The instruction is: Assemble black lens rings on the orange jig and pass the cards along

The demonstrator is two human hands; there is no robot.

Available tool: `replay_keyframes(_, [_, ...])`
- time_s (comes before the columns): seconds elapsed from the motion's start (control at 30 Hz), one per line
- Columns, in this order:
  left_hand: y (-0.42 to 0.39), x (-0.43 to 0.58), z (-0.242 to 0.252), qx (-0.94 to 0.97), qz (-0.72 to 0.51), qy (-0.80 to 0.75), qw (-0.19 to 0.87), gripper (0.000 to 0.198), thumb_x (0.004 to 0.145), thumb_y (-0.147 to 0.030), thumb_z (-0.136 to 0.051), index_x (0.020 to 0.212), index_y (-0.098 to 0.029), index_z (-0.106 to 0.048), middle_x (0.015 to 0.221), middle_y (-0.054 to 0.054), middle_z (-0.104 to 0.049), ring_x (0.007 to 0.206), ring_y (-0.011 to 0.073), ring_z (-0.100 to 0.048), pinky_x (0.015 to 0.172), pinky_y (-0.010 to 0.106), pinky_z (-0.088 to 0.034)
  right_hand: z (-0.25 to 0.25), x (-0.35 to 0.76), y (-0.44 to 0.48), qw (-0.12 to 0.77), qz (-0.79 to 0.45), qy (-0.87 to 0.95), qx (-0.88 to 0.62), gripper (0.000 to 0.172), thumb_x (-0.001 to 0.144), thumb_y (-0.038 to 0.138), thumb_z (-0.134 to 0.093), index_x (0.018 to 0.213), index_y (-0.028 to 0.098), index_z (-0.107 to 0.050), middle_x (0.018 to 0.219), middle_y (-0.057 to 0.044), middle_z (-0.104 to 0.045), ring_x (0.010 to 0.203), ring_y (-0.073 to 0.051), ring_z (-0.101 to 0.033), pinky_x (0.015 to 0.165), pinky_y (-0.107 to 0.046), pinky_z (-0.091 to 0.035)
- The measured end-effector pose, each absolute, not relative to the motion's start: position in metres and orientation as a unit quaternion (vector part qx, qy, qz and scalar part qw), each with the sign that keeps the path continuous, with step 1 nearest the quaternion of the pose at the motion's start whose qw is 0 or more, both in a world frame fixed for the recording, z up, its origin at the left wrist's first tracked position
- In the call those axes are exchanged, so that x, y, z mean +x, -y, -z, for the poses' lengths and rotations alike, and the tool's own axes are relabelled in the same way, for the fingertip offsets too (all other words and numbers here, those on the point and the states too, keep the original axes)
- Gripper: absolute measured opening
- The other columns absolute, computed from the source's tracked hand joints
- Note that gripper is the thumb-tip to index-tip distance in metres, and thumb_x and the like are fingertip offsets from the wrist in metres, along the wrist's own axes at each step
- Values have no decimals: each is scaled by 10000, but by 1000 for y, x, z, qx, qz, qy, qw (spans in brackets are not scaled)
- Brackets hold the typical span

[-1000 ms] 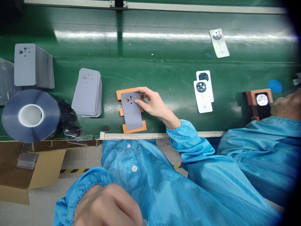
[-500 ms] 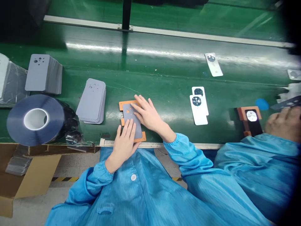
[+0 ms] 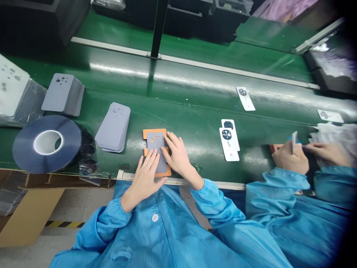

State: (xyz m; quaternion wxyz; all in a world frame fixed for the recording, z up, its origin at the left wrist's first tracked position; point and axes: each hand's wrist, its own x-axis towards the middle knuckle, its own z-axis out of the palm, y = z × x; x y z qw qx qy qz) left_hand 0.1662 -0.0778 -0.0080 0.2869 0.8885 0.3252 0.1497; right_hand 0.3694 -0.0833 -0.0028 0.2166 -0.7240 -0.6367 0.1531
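Note:
A grey phone-back-shaped sheet (image 3: 160, 149) with several camera holes lies in an orange fixture (image 3: 154, 131) near the table's front edge. Across the sheet's lower left side rests my left hand (image 3: 146, 171), fingers stretched out and flat. My right hand (image 3: 177, 154) lies along the sheet's right edge, fingers extended and touching the edge of the sheet and fixture. Orange shows through the holes near the top. Left of the fixture stands a stack of similar grey sheets (image 3: 113, 126).
A taller grey stack (image 3: 60, 95), a wrapped stack (image 3: 12, 89) and a large film roll (image 3: 19, 145) stand at left. White phone backs (image 3: 230, 150) lie to the right. A co-worker's hands (image 3: 291, 160) work at far right. A cardboard box (image 3: 36, 219) sits below the table.
My right hand has slid from the sheet's top down to its right edge. My left hand stays on the sheet. The view has tilted up, and the co-worker's hands now hold a thin piece.

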Motion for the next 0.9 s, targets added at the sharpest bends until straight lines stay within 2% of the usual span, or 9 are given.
replay_keyframes(0.17, [74,160,0,748,-339,-373,432,524,1019,-365,-609,1516,-212,-546,1570,160,-567,1502,293,-501,1243,503,-422,-5,355,99,214,-212,585,-753,603,1039,488,-534,1541,155,-541,1644,-202,-474,1558,-379,-404,1269,-683,-270])
replay_keyframes(0.27, [71,155,-6,671,-386,-408,484,433,1022,-371,-615,1429,-222,-621,1494,142,-626,1430,289,-563,1199,478,-460,-27,344,102,254,-225,573,-746,590,1023,502,-569,1526,195,-556,1626,-188,-502,1534,-374,-439,1271,-687,-259])
replay_keyframes(0.37, [66,152,-10,588,-398,-435,553,470,1026,-431,-601,1445,-218,-598,1490,145,-627,1385,296,-596,1113,433,-517,-50,334,104,324,-285,606,-668,432,1058,437,-537,1439,258,-632,1558,-129,-589,1469,-301,-531,1259,-572,-357])
replay_keyframes(0.43, [62,151,-11,524,-407,-452,597,526,1019,-454,-601,1479,-205,-546,1453,156,-650,1321,292,-644,1030,398,-560,-58,331,104,347,-326,618,-626,358,1061,396,-540,1362,259,-679,1426,-111,-689,1339,-267,-637,1166,-480,-481])
replay_keyframes(0.5, [58,150,-11,465,-411,-471,627,600,987,-437,-642,1509,-187,-482,1346,158,-705,1185,273,-714,926,363,-596,-59,329,101,341,-335,606,-636,331,1038,375,-578,1314,235,-696,1282,-114,-748,1181,-263,-707,1052,-448,-553])
replay_keyframes(0.6, [52,148,-12,408,-420,-486,649,689,913,-376,-717,1507,-167,-438,1198,135,-751,1009,238,-759,826,323,-609,-52,327,97,301,-345,585,-670,389,975,363,-662,1338,224,-670,1218,-116,-753,1033,-263,-725,966,-462,-577])
replay_keyframes(0.7, [47,147,-13,366,-453,-476,659,731,877,-353,-744,1506,-177,-414,1215,136,-747,1011,236,-766,836,327,-617,-46,325,95,298,-415,549,-662,624,916,358,-729,1500,249,-537,1216,-101,-746,871,-214,-725,827,-412,-604])
replay_keyframes(0.77, [44,148,-14,346,-471,-468,663,758,864,-351,-760,1508,-182,-399,1214,138,-752,1024,241,-768,858,343,-621,-42,325,92,326,-487,507,-632,701,902,353,-735,1545,242,-482,1078,-71,-756,743,-176,-711,711,-354,-599])
replay_keyframes(0.9, [39,147,-17,347,-499,-464,645,728,854,-359,-787,1466,-176,-438,1215,157,-760,1021,238,-771,851,340,-623,-32,344,62,388,-553,444,-589,594,870,387,-750,1414,191,-612,812,1,-708,536,-112,-615,542,-263,-525])
